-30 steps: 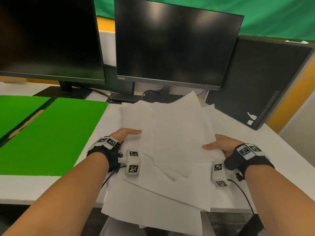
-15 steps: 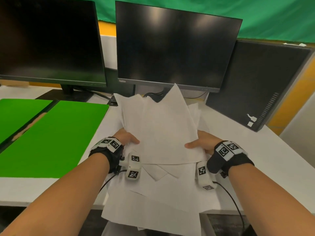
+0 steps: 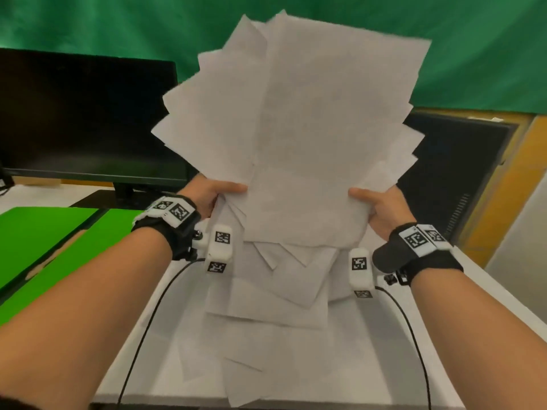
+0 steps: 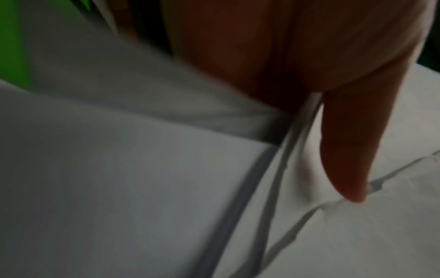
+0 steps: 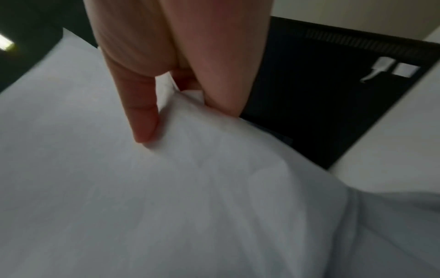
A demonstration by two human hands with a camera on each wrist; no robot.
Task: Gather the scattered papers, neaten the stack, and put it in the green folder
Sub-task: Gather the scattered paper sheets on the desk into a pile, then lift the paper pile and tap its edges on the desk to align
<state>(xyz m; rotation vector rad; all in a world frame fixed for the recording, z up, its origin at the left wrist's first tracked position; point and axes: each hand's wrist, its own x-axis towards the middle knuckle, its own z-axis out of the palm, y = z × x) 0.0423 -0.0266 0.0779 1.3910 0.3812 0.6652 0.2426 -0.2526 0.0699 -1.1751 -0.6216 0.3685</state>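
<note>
A fanned, uneven bundle of white papers (image 3: 296, 137) stands tilted up off the white desk (image 3: 370, 344), its lower sheets hanging past the front edge. My left hand (image 3: 211, 196) grips its left side, thumb on the front sheet; close up, the papers (image 4: 333, 225) lie under that left hand (image 4: 345, 169). My right hand (image 3: 376, 208) grips the right side; its thumb presses the papers (image 5: 166, 188) and the right hand (image 5: 176, 105) has fingers behind them. The open green folder (image 3: 59, 247) lies flat at the left.
A dark monitor (image 3: 88, 119) stands behind the folder, its base (image 3: 112, 199) on the desk. A black computer case (image 3: 455, 179) is at the back right, also seen as the case (image 5: 321, 97). A green curtain (image 3: 88, 22) hangs behind. Wrist cables trail over the desk.
Both hands have raised the gathered papers from lying flat on the desk to upright in front of the monitors. The head view has tilted up.
</note>
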